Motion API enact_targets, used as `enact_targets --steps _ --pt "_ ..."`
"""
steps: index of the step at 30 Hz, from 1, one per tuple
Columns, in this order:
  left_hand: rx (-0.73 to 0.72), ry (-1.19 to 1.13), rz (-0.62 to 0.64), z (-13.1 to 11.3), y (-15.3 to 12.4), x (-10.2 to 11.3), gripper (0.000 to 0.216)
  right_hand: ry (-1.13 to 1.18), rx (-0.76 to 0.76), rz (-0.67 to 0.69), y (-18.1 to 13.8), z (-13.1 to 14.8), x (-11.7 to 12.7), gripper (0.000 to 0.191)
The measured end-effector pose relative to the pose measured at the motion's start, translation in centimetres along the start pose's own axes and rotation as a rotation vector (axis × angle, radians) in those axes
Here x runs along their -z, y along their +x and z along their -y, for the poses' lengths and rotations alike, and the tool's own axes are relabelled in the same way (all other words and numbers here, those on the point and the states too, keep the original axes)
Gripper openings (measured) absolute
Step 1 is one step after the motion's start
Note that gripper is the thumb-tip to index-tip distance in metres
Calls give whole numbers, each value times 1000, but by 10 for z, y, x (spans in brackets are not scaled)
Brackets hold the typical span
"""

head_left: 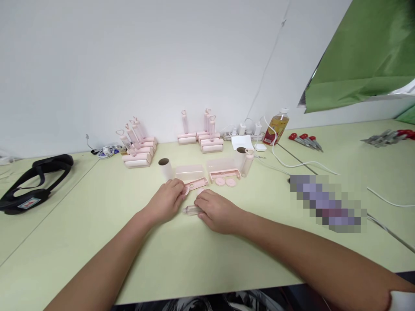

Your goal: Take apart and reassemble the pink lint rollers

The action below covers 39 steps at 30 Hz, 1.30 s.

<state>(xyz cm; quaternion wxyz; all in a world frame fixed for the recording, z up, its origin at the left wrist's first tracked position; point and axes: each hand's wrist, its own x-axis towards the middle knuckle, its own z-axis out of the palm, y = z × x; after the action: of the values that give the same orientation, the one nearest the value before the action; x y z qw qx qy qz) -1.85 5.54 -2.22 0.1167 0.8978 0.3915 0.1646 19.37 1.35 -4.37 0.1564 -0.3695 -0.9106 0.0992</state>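
My left hand [167,199] rests low over the table, fingers curled against a small pink disc [186,190]. Just beyond it lies a long pink tray-like base [197,184] with a ring-shaped part on it. My right hand [220,212] is closed around a clear tube [192,210] that lies sideways, its narrow end pointing left. Another pink disc [200,190] peeks out behind the right fingers. Behind the hands are a translucent cover [189,172], a paper roll [165,169], a second pink base [225,174] and two pink discs in front of it.
Pink lint-roller-like sets [139,157] stand at the back left, with more [210,142] at the back middle. A juice bottle [276,127], a power strip [246,136] and cables sit farther right, beside red-handled pliers [304,141]. A black headset [39,181] lies left.
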Motion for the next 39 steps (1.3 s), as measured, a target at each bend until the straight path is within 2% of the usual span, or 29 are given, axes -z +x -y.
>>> enact_targets --steps 4,8,21,26,30,33,39 --pt "13 62 23 1 1 -5 20 -64 -32 8 0 2 3 14" --pt "25 69 -5 2 2 -7 19 -52 -85 44 -1 0 3 11" --pt "-45 54 8 10 3 -9 23 68 -9 -18 6 -5 -6 13" --pt "-40 56 -34 16 6 -14 23 123 -67 -9 7 -9 -5 15" --pt "-60 60 -69 21 8 -18 25 101 -78 -83 5 -4 -2 17" --pt "-77 68 -74 21 8 -17 33 69 -150 -123 2 -2 -1 26" --pt "-48 103 -91 19 8 -14 35 78 -284 -75 -2 -4 0 39"
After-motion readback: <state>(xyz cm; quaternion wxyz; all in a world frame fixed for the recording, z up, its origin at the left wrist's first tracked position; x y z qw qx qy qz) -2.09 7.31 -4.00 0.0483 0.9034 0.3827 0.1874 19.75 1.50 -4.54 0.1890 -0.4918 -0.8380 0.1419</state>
